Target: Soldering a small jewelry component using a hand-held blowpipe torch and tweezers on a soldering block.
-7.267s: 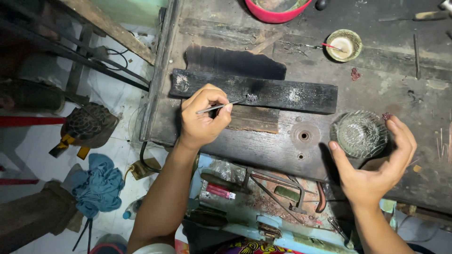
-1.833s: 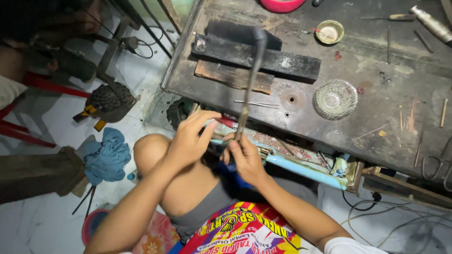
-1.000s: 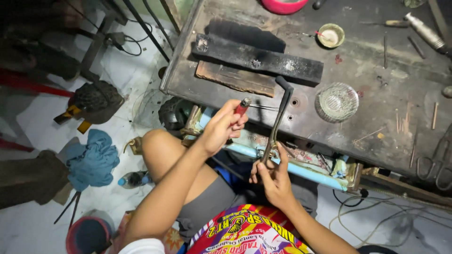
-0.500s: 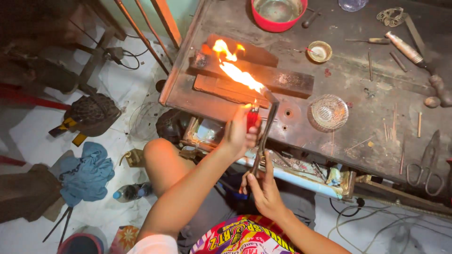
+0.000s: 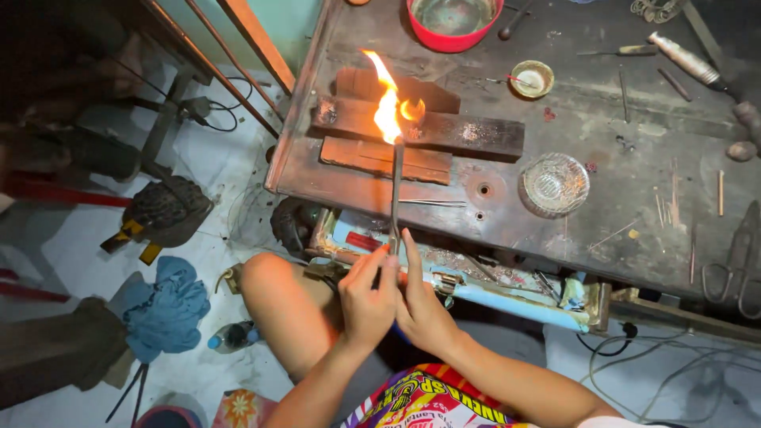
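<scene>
A thin metal torch tube (image 5: 395,190) rises from my hands over the front edge of the dark workbench (image 5: 602,135). An orange flame (image 5: 387,103) burns at its tip, in front of a charred wooden block (image 5: 460,133). My left hand (image 5: 366,299) and my right hand (image 5: 422,311) meet at the tube's lower end, fingers pinched on it, above my bare knee (image 5: 273,289). The red lighter seen before is hidden or gone.
On the bench: a brown wood slab (image 5: 357,156), a clear glass dish (image 5: 555,184), a small brass bowl (image 5: 531,78), a red bowl (image 5: 452,20), loose rods, tools and scissors (image 5: 733,269). Below it is an open cluttered drawer (image 5: 476,273). A blue rag (image 5: 162,309) and a bottle (image 5: 234,337) lie on the floor.
The torch was lit with a red lighter in my left hand. The flame lay sideways over the block and now stands upright. My left hand has dropped to the tube beside my right.
</scene>
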